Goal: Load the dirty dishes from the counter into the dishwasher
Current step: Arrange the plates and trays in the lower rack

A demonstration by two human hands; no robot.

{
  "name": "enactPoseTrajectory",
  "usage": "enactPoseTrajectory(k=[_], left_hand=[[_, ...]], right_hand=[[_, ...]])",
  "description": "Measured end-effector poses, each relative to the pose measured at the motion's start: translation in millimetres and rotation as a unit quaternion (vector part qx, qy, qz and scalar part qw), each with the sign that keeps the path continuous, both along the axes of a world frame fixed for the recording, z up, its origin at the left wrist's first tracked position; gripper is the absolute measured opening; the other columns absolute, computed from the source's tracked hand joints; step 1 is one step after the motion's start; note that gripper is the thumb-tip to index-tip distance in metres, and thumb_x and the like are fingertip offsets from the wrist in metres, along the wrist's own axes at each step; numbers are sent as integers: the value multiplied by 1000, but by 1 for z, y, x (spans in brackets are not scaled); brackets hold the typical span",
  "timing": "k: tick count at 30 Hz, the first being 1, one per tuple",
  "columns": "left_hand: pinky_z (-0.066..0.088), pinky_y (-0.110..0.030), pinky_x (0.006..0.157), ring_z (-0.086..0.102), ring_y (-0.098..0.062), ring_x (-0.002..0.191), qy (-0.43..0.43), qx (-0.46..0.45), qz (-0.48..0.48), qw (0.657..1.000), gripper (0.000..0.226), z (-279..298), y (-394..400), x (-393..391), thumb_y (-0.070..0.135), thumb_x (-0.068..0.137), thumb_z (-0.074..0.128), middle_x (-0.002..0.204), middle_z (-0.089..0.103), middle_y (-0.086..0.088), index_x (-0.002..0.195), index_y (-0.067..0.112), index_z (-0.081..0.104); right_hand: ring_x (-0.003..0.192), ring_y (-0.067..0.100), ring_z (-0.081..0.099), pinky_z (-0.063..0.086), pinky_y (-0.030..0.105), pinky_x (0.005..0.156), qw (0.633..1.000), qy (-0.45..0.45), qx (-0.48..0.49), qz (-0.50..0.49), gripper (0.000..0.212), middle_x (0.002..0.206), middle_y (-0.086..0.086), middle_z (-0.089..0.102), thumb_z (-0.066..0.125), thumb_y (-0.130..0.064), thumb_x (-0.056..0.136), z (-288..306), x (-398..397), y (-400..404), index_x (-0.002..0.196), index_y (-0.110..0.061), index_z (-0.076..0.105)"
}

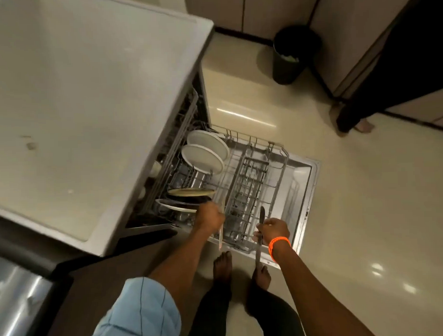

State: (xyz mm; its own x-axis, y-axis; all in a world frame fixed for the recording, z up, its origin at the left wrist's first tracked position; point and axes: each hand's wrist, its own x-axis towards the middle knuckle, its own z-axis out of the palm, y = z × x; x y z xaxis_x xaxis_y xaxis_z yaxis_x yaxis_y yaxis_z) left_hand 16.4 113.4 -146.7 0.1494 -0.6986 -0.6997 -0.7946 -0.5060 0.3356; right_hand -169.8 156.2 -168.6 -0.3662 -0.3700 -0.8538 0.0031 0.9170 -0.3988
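Each hand pinches one utensil — left hand (212, 217) a pale slim piece (221, 228), right hand (274, 231) a knife (260, 233) — held near-upright, likely for dropping into the cutlery basket (248, 187) just beyond both grips, on the pulled-out rack (277, 150).

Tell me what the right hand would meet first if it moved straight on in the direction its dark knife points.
Probably the grey wire cutlery basket in the pulled-out dishwasher rack. The right hand pinches a long dark knife whose tip points up-frame at that basket. Depth is unclear, so it might pass above.
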Motion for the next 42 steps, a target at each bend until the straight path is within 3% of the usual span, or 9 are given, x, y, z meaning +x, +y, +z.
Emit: enactPoseTrajectory(k=[4, 7, 9, 13, 16, 23, 26, 32, 42], left_hand=[[51, -24, 58, 68, -19, 76, -12, 11, 4, 1000, 8, -75, -21, -10, 14, 86, 71, 84, 72, -9, 82, 8, 73], [48, -22, 55, 68, -19, 74, -14, 25, -11, 1000, 6, -131, -25, -20, 12, 84, 72, 85, 72, -11, 82, 6, 73], [54, -27, 64, 68, -20, 77, -9, 35, -27, 999, 6, -157, -25, -26, 12, 84, 72, 86, 72, -10, 84, 6, 72], [63, -38, 75, 72, -25, 83, 4, 52, -34, 998, 5, -204, -25, -33, 6, 87, 69, 86, 74, -11, 84, 4, 73], [61, -36, 75, 72, -26, 85, -4, 40, -62, 997, 10, -226, -29, -34, 11, 87, 67, 88, 74, -11, 88, 6, 76], [62, -32, 71, 71, -17, 74, -8, 18, -108, 994, 13, -248, -33, -35, 20, 90, 73, 77, 73, -6, 83, 9, 75], [54, -24, 56, 63, -11, 58, 9, 3, -98, 995, 18, -256, -29, -32, 18, 88, 74, 63, 67, -1, 72, 13, 70], [39, -16, 49, 57, -6, 53, 26, 0, -67, 997, 25, -258, -25, -31, 14, 86, 76, 59, 61, 3, 66, 18, 64], [57, -25, 56, 63, -9, 53, 34, -15, -69, 997, 27, -261, -22, -25, 16, 87, 78, 59, 65, 1, 63, 18, 64]], right_hand=[[52, 26, 71, 62, 47, 64, 999, 44, -23, 11, 12, 52, 6, 67, 72, -10, 85, -62, 12, -14, 77, -14, 64], [68, 27, 68, 57, 35, 77, 992, 97, -31, 68, 7, 69, 7, 68, 73, -17, 84, -106, 21, -23, 80, -14, 68], [73, 26, 60, 51, 28, 74, 986, 122, -29, 106, 3, 76, 9, 65, 68, -13, 86, -127, 26, -28, 86, -10, 68], [68, 29, 66, 59, 39, 65, 982, 133, -27, 128, 12, 70, 8, 65, 59, -2, 78, -180, 34, -31, 76, -14, 60], [73, 30, 62, 50, 30, 65, 972, 160, -36, 170, 9, 75, 7, 64, 61, -5, 81, -199, 38, -35, 85, -13, 62], [82, 32, 67, 55, 34, 71, 940, 219, -55, 254, 11, 87, 11, 71, 63, -19, 84, -230, 43, -37, 94, -15, 63], [79, 31, 67, 54, 34, 68, 937, 225, -59, 260, 8, 84, 10, 70, 63, -19, 85, -236, 42, -37, 92, -15, 62], [76, 26, 66, 57, 38, 69, 944, 220, -92, 230, 6, 81, 5, 69, 62, -22, 90, -236, 46, -26, 92, -17, 58], [80, 25, 66, 57, 40, 72, 944, 212, -94, 234, 13, 89, 4, 69, 63, -25, 92, -237, 57, -16, 100, -16, 59]])
